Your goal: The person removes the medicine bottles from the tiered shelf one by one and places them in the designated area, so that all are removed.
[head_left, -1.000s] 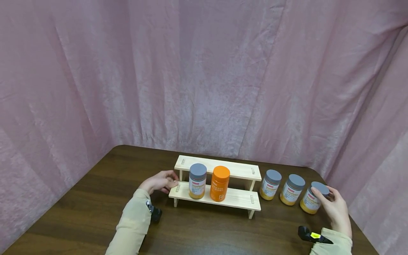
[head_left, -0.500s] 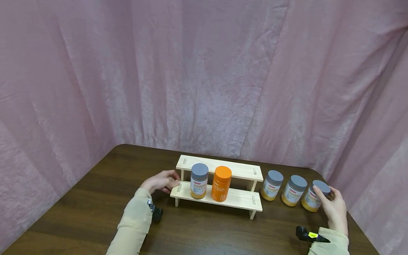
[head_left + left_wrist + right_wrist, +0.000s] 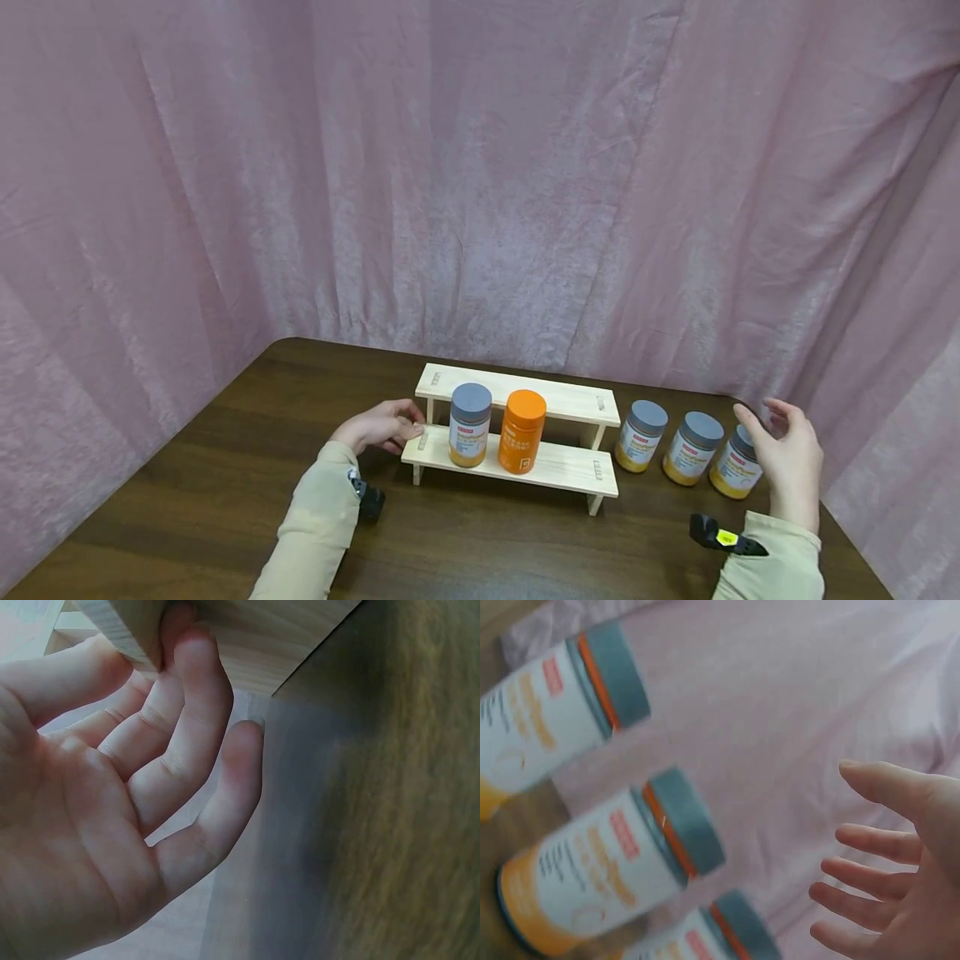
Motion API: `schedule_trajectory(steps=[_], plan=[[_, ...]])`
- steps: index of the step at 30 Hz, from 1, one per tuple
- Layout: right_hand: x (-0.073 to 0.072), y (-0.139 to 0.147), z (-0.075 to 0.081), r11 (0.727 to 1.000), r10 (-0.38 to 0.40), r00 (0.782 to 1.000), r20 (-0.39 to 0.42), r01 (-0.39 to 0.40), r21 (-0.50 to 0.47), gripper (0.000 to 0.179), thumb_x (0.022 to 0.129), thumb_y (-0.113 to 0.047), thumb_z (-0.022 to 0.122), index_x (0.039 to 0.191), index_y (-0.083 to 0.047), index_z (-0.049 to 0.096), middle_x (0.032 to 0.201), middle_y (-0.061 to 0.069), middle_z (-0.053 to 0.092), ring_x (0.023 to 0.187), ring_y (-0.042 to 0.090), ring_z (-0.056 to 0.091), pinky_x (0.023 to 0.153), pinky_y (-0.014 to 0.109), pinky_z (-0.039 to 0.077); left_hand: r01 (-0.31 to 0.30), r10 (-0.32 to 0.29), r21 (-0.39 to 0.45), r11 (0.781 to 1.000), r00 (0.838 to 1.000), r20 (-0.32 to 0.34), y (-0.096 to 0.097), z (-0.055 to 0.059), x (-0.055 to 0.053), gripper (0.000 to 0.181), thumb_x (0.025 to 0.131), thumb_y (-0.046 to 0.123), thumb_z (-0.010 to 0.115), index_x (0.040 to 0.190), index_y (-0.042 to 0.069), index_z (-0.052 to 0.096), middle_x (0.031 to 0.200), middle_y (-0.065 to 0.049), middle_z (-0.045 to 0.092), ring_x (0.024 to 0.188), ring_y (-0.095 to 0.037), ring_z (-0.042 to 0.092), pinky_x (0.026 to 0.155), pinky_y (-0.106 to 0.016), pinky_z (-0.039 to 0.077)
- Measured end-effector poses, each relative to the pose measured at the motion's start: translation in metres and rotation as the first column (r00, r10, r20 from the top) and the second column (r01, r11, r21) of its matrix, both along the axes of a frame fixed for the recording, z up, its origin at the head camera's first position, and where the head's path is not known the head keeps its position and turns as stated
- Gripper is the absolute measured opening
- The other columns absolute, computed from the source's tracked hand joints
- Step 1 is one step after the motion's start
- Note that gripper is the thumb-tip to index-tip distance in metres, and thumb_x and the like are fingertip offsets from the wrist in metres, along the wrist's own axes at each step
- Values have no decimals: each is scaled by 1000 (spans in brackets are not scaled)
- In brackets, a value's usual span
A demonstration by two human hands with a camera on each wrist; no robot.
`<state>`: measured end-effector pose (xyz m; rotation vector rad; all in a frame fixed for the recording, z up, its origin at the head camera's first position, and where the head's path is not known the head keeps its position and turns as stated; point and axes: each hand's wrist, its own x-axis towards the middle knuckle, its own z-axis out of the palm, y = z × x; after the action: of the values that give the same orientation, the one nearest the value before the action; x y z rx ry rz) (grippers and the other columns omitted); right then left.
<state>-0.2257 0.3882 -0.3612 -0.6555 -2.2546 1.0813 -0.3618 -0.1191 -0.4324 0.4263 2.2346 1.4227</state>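
Observation:
A two-tier wooden shelf (image 3: 562, 467) stands on the table. My left hand (image 3: 382, 429) pinches the left end of its lower board, thumb on top and fingers curled beneath; in the left wrist view, the board's edge (image 3: 131, 634) lies between thumb and fingers. On that lower board stand a grey-lidded supplement jar (image 3: 469, 429) and an orange jar (image 3: 522, 433). To the right of the shelf, three more grey-lidded jars stand in a row: a left jar (image 3: 640, 437), a middle jar (image 3: 692, 450) and a right jar (image 3: 735, 471). My right hand (image 3: 791, 458), fingers spread and holding nothing, overlaps the right jar's lid.
The dark wooden table (image 3: 480, 550) has rounded back corners, and its right edge runs close beside my right hand. Pink curtains (image 3: 480, 183) hang behind the table and along both sides.
My right hand has let go of the right jar's lid and risen above it, its fingers spreading. That jar stays upright on the table. My left hand keeps its pinch on the shelf.

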Motion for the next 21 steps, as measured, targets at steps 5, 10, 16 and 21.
schedule_trajectory(steps=[5,10,16,21], plan=[[-1,-16,11,998,42,999,-14,-41,55,55,93,-36,60,136,-2,49,138,26,48,128,40,47,102,49,38,-11,11,-4,1000,1000,2,0,-1,-1,31,91,19,62,113,1,52,83,0,63,74,-14,60,67,-29,51],[-3,-25,17,996,57,998,-17,-56,68,49,92,-40,62,129,-9,58,122,7,65,100,6,59,83,19,39,-12,12,-1,1000,1000,3,-1,-2,-1,31,91,20,62,113,1,52,83,0,62,75,-14,60,67,-29,51],[-9,-36,22,983,184,978,-94,-185,3,45,92,-39,64,124,-8,60,82,-39,54,76,-23,49,71,5,39,-9,9,16,1000,1000,6,-1,0,0,32,91,19,62,113,0,51,81,2,63,73,-13,60,66,-28,50],[-15,-50,23,930,366,923,-122,-367,11,44,96,-36,58,126,-4,55,81,-33,62,75,-13,62,70,10,49,-13,13,19,1000,1000,7,-1,0,1,30,91,18,62,112,0,51,79,2,61,72,-13,59,65,-29,50]])
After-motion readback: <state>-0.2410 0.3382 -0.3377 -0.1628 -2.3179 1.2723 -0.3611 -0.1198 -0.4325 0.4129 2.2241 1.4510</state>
